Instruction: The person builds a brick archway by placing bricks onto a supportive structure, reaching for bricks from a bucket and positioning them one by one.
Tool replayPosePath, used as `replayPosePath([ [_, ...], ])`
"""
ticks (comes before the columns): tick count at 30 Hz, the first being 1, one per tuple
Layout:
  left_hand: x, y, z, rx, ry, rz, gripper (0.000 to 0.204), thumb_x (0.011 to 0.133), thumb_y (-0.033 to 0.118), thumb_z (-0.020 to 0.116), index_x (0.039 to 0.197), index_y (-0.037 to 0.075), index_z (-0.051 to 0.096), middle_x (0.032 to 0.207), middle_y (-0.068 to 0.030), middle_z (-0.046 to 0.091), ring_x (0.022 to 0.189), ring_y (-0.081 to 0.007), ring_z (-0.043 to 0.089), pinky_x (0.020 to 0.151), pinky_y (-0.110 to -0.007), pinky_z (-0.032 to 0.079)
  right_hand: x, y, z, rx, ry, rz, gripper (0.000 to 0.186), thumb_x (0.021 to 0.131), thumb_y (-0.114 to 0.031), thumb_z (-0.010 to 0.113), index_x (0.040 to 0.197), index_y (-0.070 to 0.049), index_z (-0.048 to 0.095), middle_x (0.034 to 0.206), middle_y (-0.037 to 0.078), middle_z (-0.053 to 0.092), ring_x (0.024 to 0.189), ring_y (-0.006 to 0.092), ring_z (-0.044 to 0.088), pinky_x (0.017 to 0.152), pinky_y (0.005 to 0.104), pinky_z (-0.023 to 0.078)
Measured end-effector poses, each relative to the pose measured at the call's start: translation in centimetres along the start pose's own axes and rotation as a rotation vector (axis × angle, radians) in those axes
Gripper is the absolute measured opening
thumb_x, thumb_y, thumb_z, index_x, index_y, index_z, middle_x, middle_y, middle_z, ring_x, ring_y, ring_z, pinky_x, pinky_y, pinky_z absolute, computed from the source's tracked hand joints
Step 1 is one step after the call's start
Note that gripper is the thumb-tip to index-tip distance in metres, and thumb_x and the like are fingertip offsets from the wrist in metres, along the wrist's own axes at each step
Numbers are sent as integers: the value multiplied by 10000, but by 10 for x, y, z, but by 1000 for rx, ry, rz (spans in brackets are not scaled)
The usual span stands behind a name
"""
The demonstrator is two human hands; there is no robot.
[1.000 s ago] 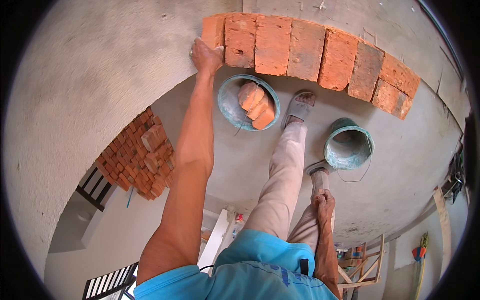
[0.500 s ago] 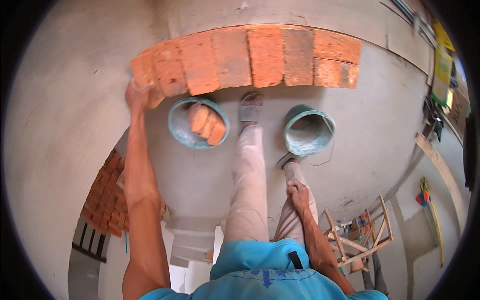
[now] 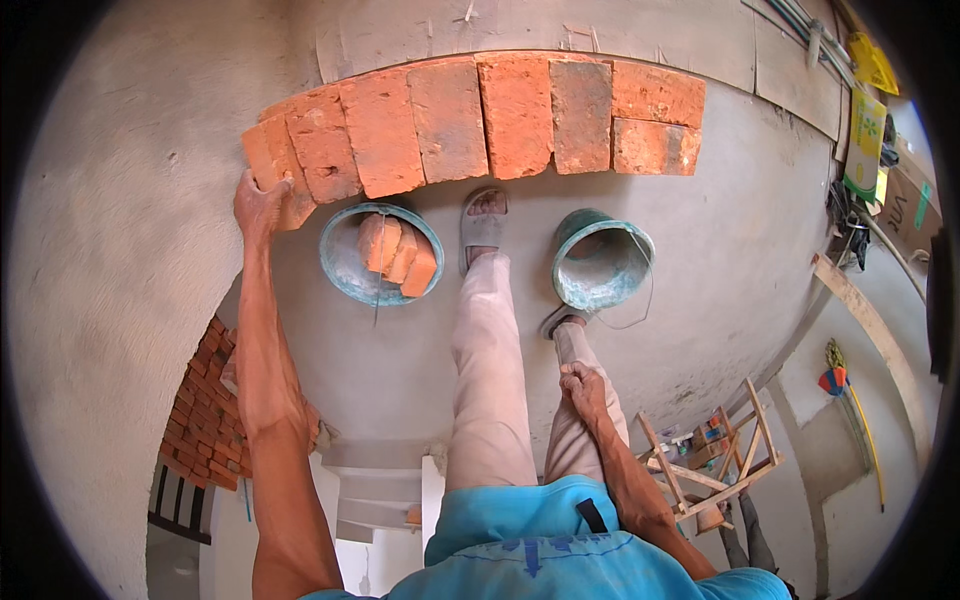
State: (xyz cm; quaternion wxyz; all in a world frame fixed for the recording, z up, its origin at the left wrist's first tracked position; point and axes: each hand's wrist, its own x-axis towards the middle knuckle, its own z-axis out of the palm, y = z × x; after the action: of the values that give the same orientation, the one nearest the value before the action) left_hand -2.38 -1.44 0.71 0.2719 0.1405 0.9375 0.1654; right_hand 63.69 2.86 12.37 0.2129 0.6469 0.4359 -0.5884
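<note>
My left hand (image 3: 260, 204) is closed on the near end of the leftmost red brick (image 3: 272, 158), with the thumb on its face. That brick belongs to a curved row of bricks (image 3: 447, 118) laid side by side along the wall. At the row's right end, two bricks lie lengthwise, one beyond the other. My right hand (image 3: 583, 388), fingers curled, rests on the trouser leg (image 3: 578, 428) around the knee and seems to grip the cloth. Between my left arm and left foot stands a teal bucket (image 3: 338, 268) with several brick pieces (image 3: 398, 254) inside.
A second teal bucket (image 3: 603, 262), its wire handle hanging down, stands by my right foot. A brick stack (image 3: 208, 420) lies at lower left. Toward the lower right are a wooden frame (image 3: 712, 490) and a yellow-handled broom (image 3: 868, 440). A plank (image 3: 880, 345) lies along the right.
The whole view has shifted slightly, so the bricks and buckets appear farther left. My left hand stays on the end brick, and my right hand remains at the knee.
</note>
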Motion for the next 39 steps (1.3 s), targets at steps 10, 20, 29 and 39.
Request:
replayPosePath([
  [10,-5,-1,3,24,43,32,504,707,291,827,1061,-6,626,1001,-195,716,896,-312,709,818,-407,540,70,-133,4,605,60,36,482,999,-245,464,1360,72,501,1033,165,655,799,209,653,710,320,554],
  [20,-13,15,-7,-20,-5,13,466,738,251,814,1058,-20,610,991,-190,701,874,-290,701,813,-390,543,232,-201,9,1636,195,135,845,1027,-629,249,1607,-46,54,1655,241,138,1493,452,244,1176,572,321],
  [29,-10,8,-11,-37,5,28,435,751,226,794,1060,-18,607,993,-192,699,873,-278,696,812,-393,540,287,-296,2,1697,228,-149,759,992,-650,294,1508,-101,392,1575,111,390,1411,357,408,1157,550,338],
  [39,-12,19,-5,-18,-16,12,439,757,239,786,1058,-17,594,982,-189,692,859,-281,687,804,-394,536,303,-320,4,1688,486,-63,724,981,-557,169,1429,-115,526,1425,98,569,1302,333,536,1108,501,426],
])
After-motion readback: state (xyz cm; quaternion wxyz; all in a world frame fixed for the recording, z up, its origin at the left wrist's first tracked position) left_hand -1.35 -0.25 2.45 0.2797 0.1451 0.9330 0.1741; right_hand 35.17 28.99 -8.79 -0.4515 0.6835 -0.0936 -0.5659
